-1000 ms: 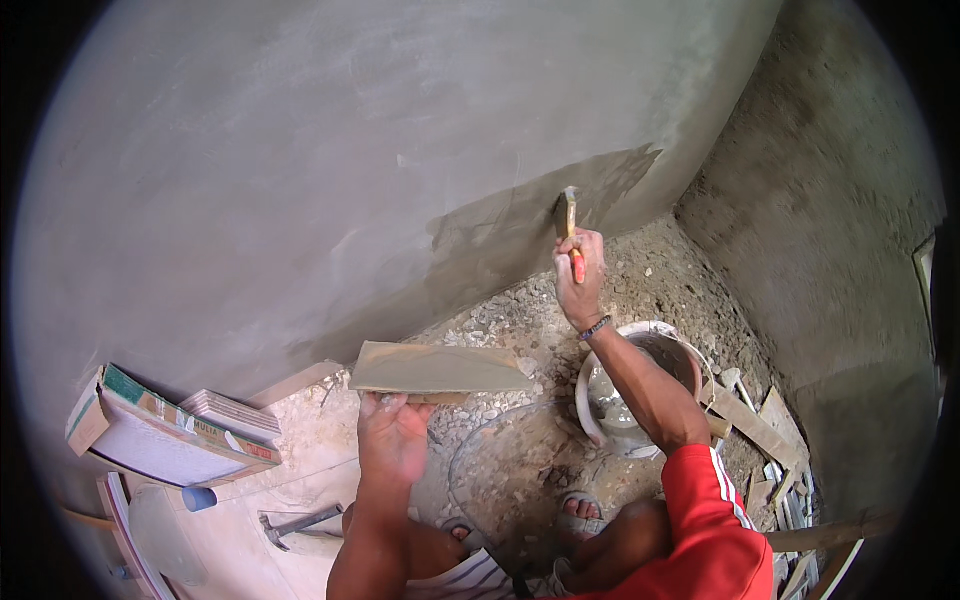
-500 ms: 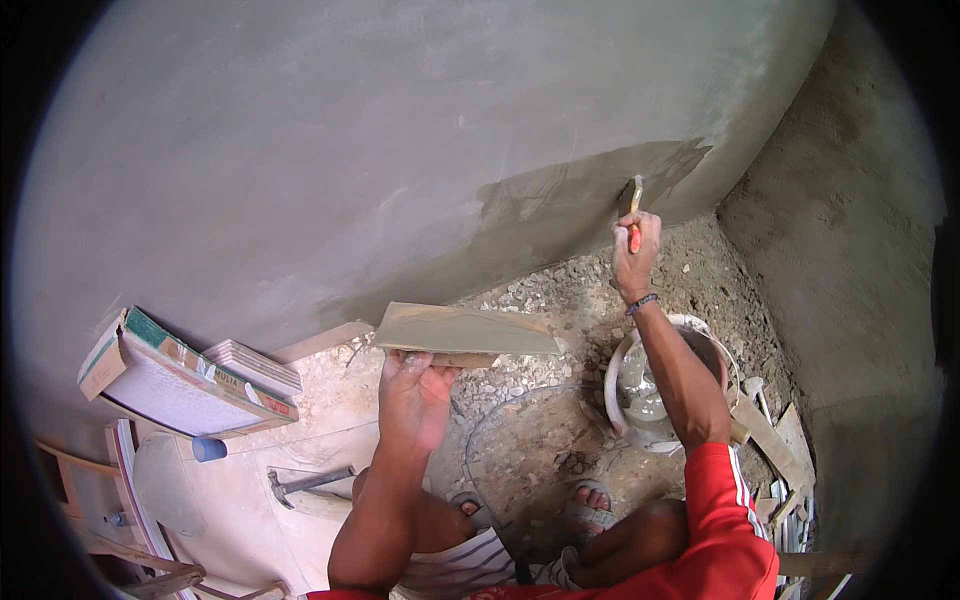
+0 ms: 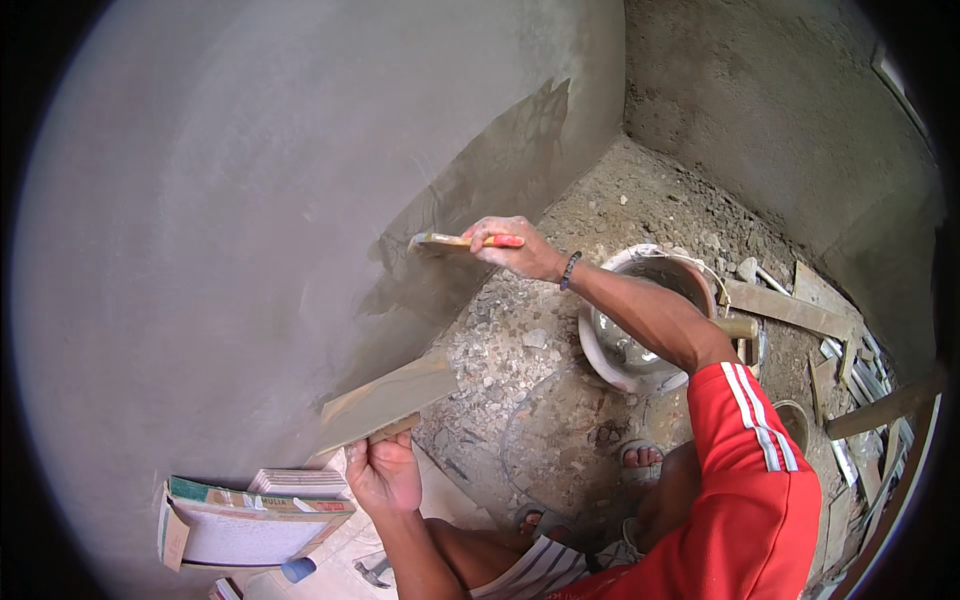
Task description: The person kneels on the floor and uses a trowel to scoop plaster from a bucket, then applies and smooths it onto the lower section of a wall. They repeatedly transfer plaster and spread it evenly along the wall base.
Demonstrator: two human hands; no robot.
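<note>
A pair of bare hands working at a grey plastered wall (image 3: 250,200), seen from above. The right hand (image 3: 515,252) is closing its fingers around the yellow and red handle of a trowel-like tool (image 3: 447,241); the handle is pointing leftward from the fist, and the tool is lying over a dark, damp-looking patch (image 3: 490,165) on the wall. The tool's working face is being seen nearly edge-on, so its contact with the plaster is remaining unclear. The left hand (image 3: 388,478), lower and nearer the body, is pinching a brown piece on the underside of a flat board (image 3: 395,398) between thumb and fingers, its palm partly turning upward. The board is extending above and to both sides of this hand, tilting, and is carrying a smear of grey material. A bracelet (image 3: 570,270) is encircling the right wrist. Below and to the right of the right hand, a bucket (image 3: 598,362) is standing partly under the forearm and is containing grey, wet-looking mix; farther right, wooden offcuts (image 3: 790,308) are lying in a heap. Rubble (image 3: 535,338) is covering the ground between the two hands and the bucket. Left of and below the left hand, an open carton (image 3: 260,538) is resting beside a blue cylindrical object (image 3: 298,570), while a hammer (image 3: 373,570) is lying just below that hand's wrist.
</note>
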